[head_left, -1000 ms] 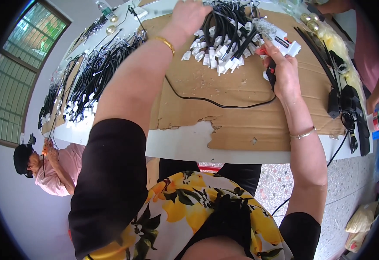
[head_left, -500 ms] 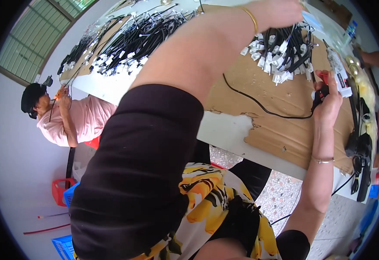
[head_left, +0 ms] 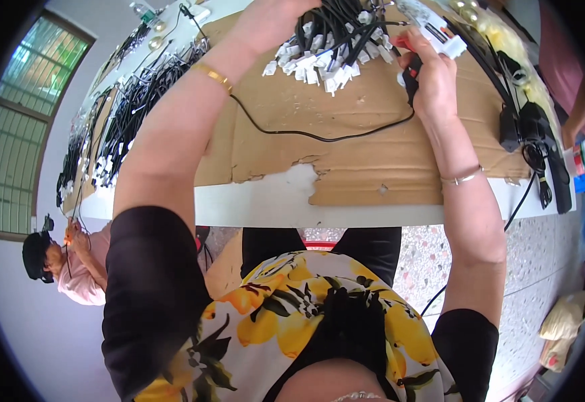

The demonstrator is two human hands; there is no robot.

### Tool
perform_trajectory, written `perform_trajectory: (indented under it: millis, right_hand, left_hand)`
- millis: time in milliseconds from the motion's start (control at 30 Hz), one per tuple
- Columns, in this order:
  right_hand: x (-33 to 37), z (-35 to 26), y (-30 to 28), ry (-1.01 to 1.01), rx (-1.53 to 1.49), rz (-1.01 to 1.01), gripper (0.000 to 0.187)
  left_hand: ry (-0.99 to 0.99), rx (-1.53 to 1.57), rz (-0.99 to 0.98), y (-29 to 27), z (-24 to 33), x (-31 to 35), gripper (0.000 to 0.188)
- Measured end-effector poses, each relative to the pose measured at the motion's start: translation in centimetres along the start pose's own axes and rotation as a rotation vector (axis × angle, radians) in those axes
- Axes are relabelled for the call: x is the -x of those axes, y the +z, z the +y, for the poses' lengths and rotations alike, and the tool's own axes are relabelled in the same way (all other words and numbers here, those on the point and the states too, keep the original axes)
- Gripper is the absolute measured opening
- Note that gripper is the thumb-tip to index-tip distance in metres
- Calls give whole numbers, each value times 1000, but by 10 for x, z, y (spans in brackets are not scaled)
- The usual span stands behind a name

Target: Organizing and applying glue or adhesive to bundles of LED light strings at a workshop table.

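Observation:
My right hand [head_left: 436,84] is closed around a small black-and-red object [head_left: 410,75], whose kind I cannot make out. From that grip a thin black cable [head_left: 326,139] curves leftward over the cardboard [head_left: 373,167], reaching toward my left wrist. At the top edge, my left hand [head_left: 282,21] is beside a heap of black cables with white plugs [head_left: 332,63]. Its fingers are mostly cut off by the picture's edge, so any hold on a cable is hidden. A white power strip [head_left: 440,37] lies just beyond my right hand.
More bundled black cables [head_left: 145,94] cover the table's left side. Black adapters with coiled cord [head_left: 532,127] sit at the right, near pale yellow wrapped material [head_left: 506,33]. One person [head_left: 81,281] works at the left; another person's arm [head_left: 580,110] shows at the right.
The view has shifted, placing the table differently in the picture. My left arm has drawn back to the left, its hand now by the cable heap. My right hand keeps its grip.

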State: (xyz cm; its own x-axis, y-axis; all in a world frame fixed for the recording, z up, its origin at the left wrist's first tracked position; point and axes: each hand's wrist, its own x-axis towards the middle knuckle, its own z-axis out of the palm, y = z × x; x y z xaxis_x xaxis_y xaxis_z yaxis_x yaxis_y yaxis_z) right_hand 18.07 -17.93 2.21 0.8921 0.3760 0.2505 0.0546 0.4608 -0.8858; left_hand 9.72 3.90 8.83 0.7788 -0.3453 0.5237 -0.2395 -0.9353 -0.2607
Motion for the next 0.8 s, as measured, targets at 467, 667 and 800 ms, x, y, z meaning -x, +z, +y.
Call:
perform_trajectory:
  millis: [467, 667, 800]
  right_hand:
    - [3, -2, 2, 17, 15, 20, 20]
    - [3, -2, 3, 31, -16, 24, 17]
    - [1, 0, 0, 29, -12, 46, 17]
  left_hand:
    - [-629, 385, -244, 8, 33, 30, 20]
    - [-952, 1345, 266, -38, -20, -13, 20]
    - [-824, 1862, 694, -61, -46, -44, 13]
